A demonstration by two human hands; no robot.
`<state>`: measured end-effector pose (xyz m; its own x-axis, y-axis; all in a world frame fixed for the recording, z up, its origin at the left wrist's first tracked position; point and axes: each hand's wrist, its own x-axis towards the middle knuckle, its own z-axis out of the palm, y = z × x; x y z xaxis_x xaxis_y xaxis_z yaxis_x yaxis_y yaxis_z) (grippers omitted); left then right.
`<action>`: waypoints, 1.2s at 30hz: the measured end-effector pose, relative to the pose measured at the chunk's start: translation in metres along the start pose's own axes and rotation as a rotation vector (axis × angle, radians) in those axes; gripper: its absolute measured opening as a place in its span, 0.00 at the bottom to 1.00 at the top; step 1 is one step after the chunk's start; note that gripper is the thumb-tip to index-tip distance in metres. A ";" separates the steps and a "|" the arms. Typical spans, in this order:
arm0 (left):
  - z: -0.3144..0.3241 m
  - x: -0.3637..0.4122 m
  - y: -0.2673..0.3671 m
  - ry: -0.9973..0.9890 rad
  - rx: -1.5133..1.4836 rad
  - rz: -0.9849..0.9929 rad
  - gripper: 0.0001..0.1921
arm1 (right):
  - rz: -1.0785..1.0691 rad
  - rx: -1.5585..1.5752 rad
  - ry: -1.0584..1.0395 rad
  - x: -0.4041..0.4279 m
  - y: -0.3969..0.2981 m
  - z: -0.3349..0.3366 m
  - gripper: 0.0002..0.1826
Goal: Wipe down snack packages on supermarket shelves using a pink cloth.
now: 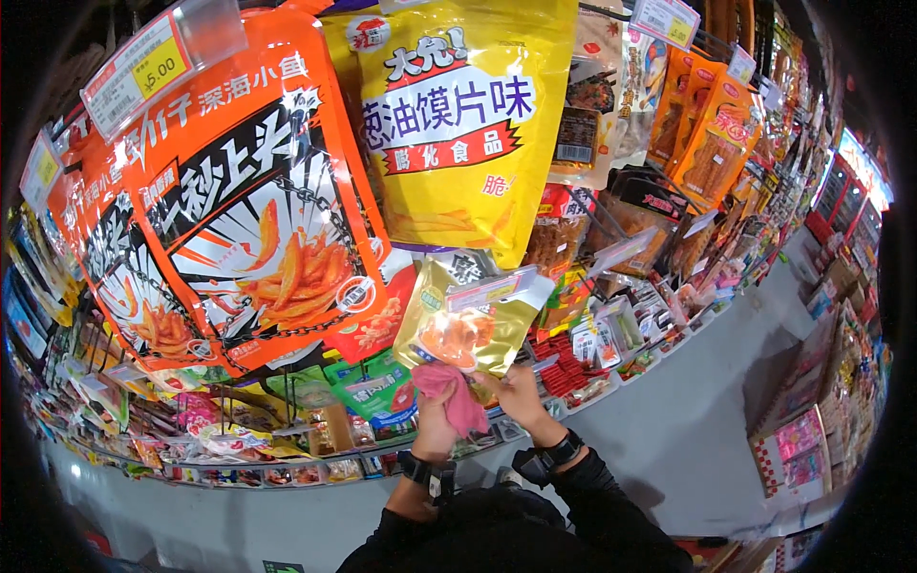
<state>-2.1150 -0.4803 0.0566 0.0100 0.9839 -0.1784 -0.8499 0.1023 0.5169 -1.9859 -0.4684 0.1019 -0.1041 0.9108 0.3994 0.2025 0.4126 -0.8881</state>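
Observation:
My left hand [434,428] holds a crumpled pink cloth [458,401] against the bottom of a gold snack pouch [458,333]. The fingers and thumb of my right hand [521,398] pinch the pouch's lower right edge. This pouch hangs tilted on the rack, partly behind a clear price-tag holder [494,288]. Above it hangs a large yellow snack bag [451,129]. To the left are large orange snack bags [265,215], and a green packet [372,387] lies just left of the cloth.
Metal hooks with price tags [666,21] jut out over the rack. Orange snack packs [720,136] hang at the upper right. Low bins of small packets [573,372] line the shelf edge. Across the grey floor [688,422] at right stand stacked goods [795,448].

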 end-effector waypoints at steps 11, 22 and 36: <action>-0.010 0.007 0.018 -0.042 -0.063 0.068 0.14 | 0.068 -0.078 -0.163 0.007 -0.008 -0.010 0.10; -0.047 0.002 0.062 0.089 -0.093 0.164 0.13 | -0.088 0.048 -0.170 0.003 0.014 -0.023 0.10; -0.066 -0.021 0.069 0.188 -0.025 0.229 0.17 | 0.103 0.194 0.094 0.036 0.047 -0.043 0.15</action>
<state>-2.2088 -0.5035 0.0404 -0.2795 0.9363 -0.2127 -0.8313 -0.1251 0.5416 -1.9382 -0.4154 0.0844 0.0005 0.9489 0.3155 0.0153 0.3154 -0.9488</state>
